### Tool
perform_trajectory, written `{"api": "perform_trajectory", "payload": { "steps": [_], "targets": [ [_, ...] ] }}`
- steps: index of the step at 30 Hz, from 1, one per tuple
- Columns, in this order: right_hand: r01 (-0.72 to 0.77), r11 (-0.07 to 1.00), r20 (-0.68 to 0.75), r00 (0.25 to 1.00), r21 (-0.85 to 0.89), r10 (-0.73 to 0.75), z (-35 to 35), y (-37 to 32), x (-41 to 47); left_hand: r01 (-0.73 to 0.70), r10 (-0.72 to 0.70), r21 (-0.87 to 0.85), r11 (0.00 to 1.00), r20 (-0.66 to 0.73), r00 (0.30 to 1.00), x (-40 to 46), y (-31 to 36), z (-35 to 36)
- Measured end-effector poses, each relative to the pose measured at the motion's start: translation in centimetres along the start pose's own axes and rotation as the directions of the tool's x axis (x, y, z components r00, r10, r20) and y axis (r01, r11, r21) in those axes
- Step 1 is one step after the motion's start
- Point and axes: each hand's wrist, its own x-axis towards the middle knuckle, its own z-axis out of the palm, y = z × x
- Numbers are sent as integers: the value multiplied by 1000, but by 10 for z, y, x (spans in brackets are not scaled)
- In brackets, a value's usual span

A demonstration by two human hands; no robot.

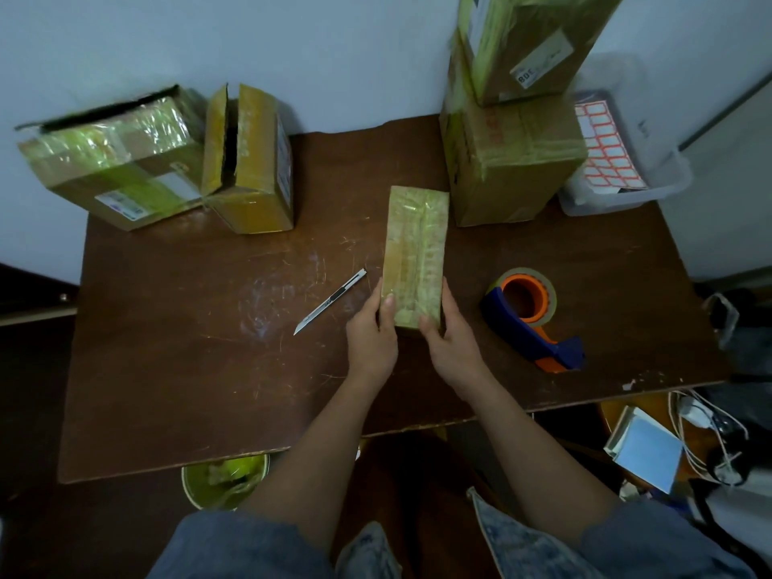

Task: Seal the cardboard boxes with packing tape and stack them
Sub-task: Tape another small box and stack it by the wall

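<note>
The scratched brown wooden table (175, 369) shows bare surface left of and before the long narrow tape-wrapped cardboard box (417, 244). The left hand (372, 336) and right hand (451, 344) grasp its near end from either side, between a silver utility knife (330, 302) and a blue-and-orange tape dispenser (530, 319).

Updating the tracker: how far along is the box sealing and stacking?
Done: two taped boxes stacked at back right. In hand: both hands, left hand and right hand, hold the narrow taped box. Left: the yellow box at back left still gapes open; tape dispenser sits idle.

Counter (175, 328): brown wood, scuffed, matt. Narrow box (415, 248): cardboard under glossy tape. Dispenser (530, 323), three o'clock: plastic. Knife (331, 302): metal.
</note>
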Motion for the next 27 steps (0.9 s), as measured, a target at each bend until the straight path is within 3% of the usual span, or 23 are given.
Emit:
{"api": "perform_trajectory", "payload": {
  "steps": [6,10,14,18,21,24,27],
  "targets": [
    [-1,1000,-24,1000,-9,1,-9,-1,-15,-23,33,125,992,-77,996,-6,-9,-17],
    [105,990,-66,992,-89,-111,14,7,-12,7,-13,74,997,90,996,-9,1,-8],
    [107,992,-57,992,-67,-111,27,18,-12,-13,15,-20,1000,136,991,-8,-5,-4],
    [63,998,54,997,-20,-62,15,17,-8,42,-45,33,999,129,991,-7,-5,-5],
    [-68,997,191,980,19,63,3,4,-4,32,-46,82,996,177,983,-4,-3,-12],
    [-130,986,280,948,-102,154,-15,-8,-8,37,-63,116,993,236,970,0,1,-29],
    [-153,976,208,961,-152,183,-32,-6,-13,-8,-55,207,978,299,953,3,4,-52]
  ]
}}
